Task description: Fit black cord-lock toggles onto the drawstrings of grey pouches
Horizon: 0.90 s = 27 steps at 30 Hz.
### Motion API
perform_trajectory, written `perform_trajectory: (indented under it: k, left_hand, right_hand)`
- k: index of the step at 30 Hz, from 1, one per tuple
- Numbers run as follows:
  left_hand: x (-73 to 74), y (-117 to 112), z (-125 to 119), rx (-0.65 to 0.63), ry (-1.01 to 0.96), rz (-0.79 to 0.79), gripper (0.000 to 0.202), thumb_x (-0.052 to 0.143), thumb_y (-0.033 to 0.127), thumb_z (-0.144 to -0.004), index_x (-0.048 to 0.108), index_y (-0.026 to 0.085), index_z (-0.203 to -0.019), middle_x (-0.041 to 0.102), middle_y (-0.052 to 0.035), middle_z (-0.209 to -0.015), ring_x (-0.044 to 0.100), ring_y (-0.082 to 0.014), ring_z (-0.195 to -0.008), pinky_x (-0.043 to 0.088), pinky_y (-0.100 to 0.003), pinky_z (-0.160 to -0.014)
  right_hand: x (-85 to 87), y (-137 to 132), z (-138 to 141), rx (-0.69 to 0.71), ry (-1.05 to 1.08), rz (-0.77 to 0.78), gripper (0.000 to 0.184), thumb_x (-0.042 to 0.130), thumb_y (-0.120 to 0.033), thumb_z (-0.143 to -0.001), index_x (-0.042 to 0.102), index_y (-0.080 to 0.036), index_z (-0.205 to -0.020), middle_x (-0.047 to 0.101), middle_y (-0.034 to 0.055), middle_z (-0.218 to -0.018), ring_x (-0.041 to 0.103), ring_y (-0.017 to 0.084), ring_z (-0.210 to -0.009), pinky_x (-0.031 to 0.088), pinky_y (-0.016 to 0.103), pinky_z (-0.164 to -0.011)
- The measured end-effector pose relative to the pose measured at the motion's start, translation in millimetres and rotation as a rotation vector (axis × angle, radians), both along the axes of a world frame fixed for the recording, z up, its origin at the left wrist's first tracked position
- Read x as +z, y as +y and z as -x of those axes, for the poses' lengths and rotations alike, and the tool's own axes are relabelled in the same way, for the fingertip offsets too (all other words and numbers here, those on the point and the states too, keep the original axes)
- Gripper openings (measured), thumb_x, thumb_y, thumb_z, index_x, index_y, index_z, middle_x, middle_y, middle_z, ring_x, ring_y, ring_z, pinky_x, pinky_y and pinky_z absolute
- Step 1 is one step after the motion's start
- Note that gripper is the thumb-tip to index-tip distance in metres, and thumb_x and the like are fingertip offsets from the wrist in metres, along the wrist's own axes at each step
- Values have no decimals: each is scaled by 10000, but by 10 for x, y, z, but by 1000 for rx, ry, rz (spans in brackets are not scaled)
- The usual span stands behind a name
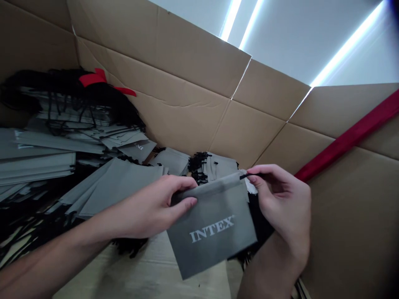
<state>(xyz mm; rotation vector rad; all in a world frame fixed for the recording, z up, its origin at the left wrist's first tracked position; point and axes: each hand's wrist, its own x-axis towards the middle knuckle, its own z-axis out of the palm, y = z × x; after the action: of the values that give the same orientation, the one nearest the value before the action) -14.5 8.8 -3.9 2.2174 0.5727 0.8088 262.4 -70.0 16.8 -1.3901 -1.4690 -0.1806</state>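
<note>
holding grey pouch [212,224] printed "intex", left hand [149,207], right hand [280,203], cardboard box [193,83]

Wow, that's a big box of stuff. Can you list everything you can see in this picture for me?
held pouch: one, grey, printed INTEX, in front between both hands
drawstring: one, black, at the held pouch's top right corner
loose pouches: too many to count, grey with black cords, piled at left and centre of the box
red strip: one, red, on top of the pile at far left
red bar: one, dark red, slanting along the box wall at right
box: one, brown cardboard, walls and flaps all around
ceiling lights: three strips, white, above the box
left hand: fingers grip the held pouch's top left edge
right hand: fingers pinch the drawstring
</note>
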Motion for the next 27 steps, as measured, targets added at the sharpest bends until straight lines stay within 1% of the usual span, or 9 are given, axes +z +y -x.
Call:
perform_trajectory:
  k: [3,5,8,11,15,18,20,22,27]
  left_hand:
    - [-37,17,-33,141,-47,-80,267,623,295,-1054,794,187,-880,719,24,-744,636,-115,-623,415,-207,-521]
    - [-118,-16,-105,343,-209,-297,198,654,236,-1058,834,187,-992,760,14,-813,672,-116,-668,459,-221,-572]
    - [-283,-93,-254,529,-335,-718,262,659,137,-1082,787,145,-1310,776,-42,-987,721,-151,-822,568,-279,-739]
    - [-396,-166,-377,521,-272,-947,359,666,100,-1076,700,70,-1432,758,-70,-988,704,-203,-836,591,-336,-708]
    - [-405,-283,-427,471,-193,-908,446,671,208,-1071,649,7,-1469,767,-136,-1110,719,-282,-935,662,-438,-782]
    - [-399,-411,-420,344,-232,-829,326,668,290,-1068,735,59,-1287,746,-117,-1041,711,-289,-923,657,-444,-751]
    - [-410,-492,-421,254,-242,-793,175,638,248,-1064,755,119,-1070,706,-81,-929,679,-263,-844,612,-414,-666]
    - [-425,-548,-424,198,-228,-789,177,616,199,-1052,710,159,-907,665,-57,-861,650,-243,-790,557,-399,-606]
    - [-428,-618,-411,198,-240,-835,226,621,155,-1026,648,179,-803,626,-32,-803,601,-214,-721,463,-408,-546]
  right_hand:
    - [25,-14,-16,-77,-52,-73,214,868,-334,-972,816,-280,-1172,805,30,-1084,738,206,-916,589,342,-815]
    - [20,-24,84,-57,-7,-14,220,849,-464,-1001,821,-251,-1049,780,26,-936,693,181,-796,554,305,-702]
    - [-30,-20,331,289,152,250,486,732,-699,-1029,818,-221,-1017,771,41,-842,661,168,-672,524,279,-578]
    - [-92,13,547,469,223,382,472,751,-685,-1024,754,-217,-1089,764,40,-886,668,168,-695,540,263,-582]
    - [-103,95,602,348,243,326,355,691,-505,-1113,605,-237,-896,610,-30,-769,548,129,-651,454,229,-553]
    - [-92,201,522,302,281,252,368,682,-487,-1120,574,-237,-872,581,-41,-768,520,125,-674,434,225,-574]
    - [-113,303,471,360,341,232,382,708,-494,-1105,579,-232,-857,571,-41,-754,503,125,-670,416,229,-573]
    - [-163,426,452,456,412,247,411,763,-532,-1060,591,-228,-842,567,-41,-738,500,123,-656,414,236,-572]
    - [-363,767,614,622,521,351,569,815,-775,-865,637,-243,-961,602,-47,-760,508,118,-564,479,276,-539]
